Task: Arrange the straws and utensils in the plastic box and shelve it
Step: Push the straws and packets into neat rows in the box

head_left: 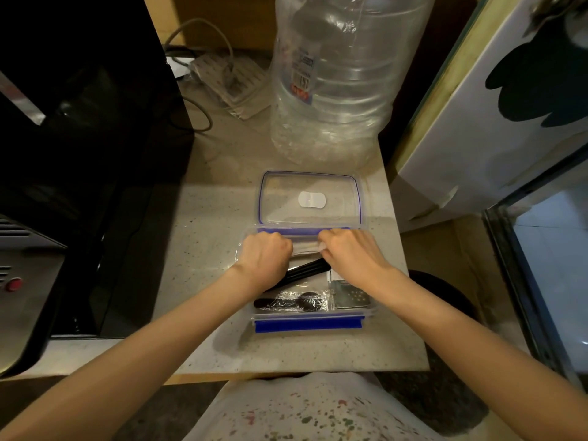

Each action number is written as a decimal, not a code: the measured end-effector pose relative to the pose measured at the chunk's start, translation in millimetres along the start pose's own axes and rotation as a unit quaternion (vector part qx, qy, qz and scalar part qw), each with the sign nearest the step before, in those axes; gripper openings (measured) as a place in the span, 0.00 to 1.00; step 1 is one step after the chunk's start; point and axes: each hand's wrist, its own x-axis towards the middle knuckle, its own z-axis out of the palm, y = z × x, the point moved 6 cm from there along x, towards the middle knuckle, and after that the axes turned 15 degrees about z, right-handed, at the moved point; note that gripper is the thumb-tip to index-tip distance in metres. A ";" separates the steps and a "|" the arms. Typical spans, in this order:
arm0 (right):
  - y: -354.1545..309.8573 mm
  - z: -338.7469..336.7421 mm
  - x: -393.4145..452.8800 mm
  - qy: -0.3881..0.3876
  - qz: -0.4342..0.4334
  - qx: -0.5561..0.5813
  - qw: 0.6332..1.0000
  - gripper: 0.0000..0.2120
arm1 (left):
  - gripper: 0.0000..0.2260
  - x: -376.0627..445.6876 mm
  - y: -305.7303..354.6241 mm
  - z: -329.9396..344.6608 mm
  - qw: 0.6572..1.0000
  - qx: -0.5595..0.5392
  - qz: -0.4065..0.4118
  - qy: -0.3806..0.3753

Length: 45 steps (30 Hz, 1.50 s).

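A person's 2 hands work inside an open clear plastic box (pixel 251 308) with blue latches, which sits on a speckled desk (pixel 203 224). Left of the box stands a large black appliance (pixel 79 138), and nearer the person a silver machine (pixel 22 281) with a red button. Behind the box and to its left, a grey cable (pixel 203 116) and a power strip (pixel 232 81) lie on the desk. The left hand (pixel 265 254) is curled at the box's far left corner, its fingers closed on the end of a bundle of white paper-wrapped straws (pixel 305 248) lying along the far wall. Black straws (pixel 305 270) lie slanted across the middle of the box, partly under both wrists. A black utensil in clear wrap (pixel 292 302) lies along the near wall. The box's clear lid (pixel 310 198), rimmed in blue with a white sticker at its center, lies flat on the desk just behind the box. A large clear water bottle (pixel 334 81) stands further behind the lid. The right hand (pixel 348 253) is curled over the other end of the white straws, pinching it. A small dark packet (pixel 351 296) sits in the box's near right corner. Right of the box, a white cabinet door (pixel 477 122) stands open.
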 end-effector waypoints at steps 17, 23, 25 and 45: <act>7.3 7.2 -7.2 -0.041 0.136 0.018 0.990 0.09 | 0.11 -3.1 -1.4 -2.7 0.998 0.004 -0.049 -0.028; 9.0 3.8 -11.5 -0.047 0.141 0.044 0.988 0.15 | 0.09 -4.9 -1.3 -0.6 0.999 0.013 -0.047 -0.009; 10.5 2.0 -12.4 -0.055 0.157 0.076 0.983 0.17 | 0.08 -4.6 0.0 1.1 0.999 0.015 -0.037 -0.018; 8.7 5.5 -17.1 -0.019 0.168 0.131 0.977 0.14 | 0.08 -3.7 0.5 -3.2 0.997 -0.044 0.006 0.058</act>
